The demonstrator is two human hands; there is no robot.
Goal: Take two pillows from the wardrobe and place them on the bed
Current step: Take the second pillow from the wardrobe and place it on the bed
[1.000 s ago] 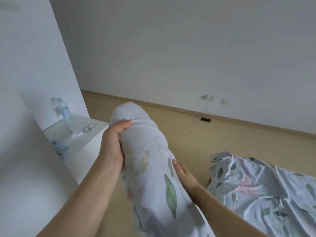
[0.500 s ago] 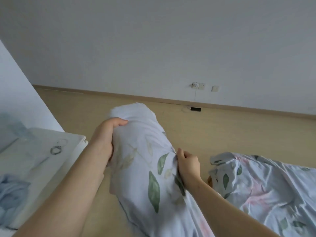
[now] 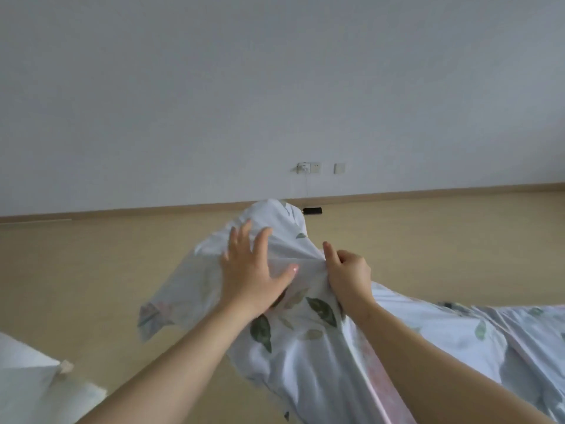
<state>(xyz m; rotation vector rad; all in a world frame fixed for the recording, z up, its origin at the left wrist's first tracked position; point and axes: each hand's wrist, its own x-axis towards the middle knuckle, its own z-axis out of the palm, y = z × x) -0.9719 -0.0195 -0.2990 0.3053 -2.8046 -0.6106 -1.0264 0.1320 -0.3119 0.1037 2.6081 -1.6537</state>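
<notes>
A white pillow (image 3: 293, 325) printed with green leaves hangs in front of me above the floor. My left hand (image 3: 250, 267) lies flat on its upper left side with the fingers spread. My right hand (image 3: 347, 275) pinches a fold of the pillow's cover near the top, fingers curled. The bed (image 3: 495, 341), covered in the same leaf-print fabric, shows at the lower right, and the pillow's lower part runs into it. The wardrobe and any other pillow are out of view.
A white bedside cabinet corner (image 3: 33, 381) sits at the lower left. The wooden floor (image 3: 91, 270) stretches to a white wall with sockets (image 3: 309, 168) and a cable. A small black device (image 3: 312, 211) lies by the skirting board.
The view has swung right, so the cabinet slid to the lower left corner. My left hand let go its grip and spread flat on the pillow. The pillow has spread wider toward the bed.
</notes>
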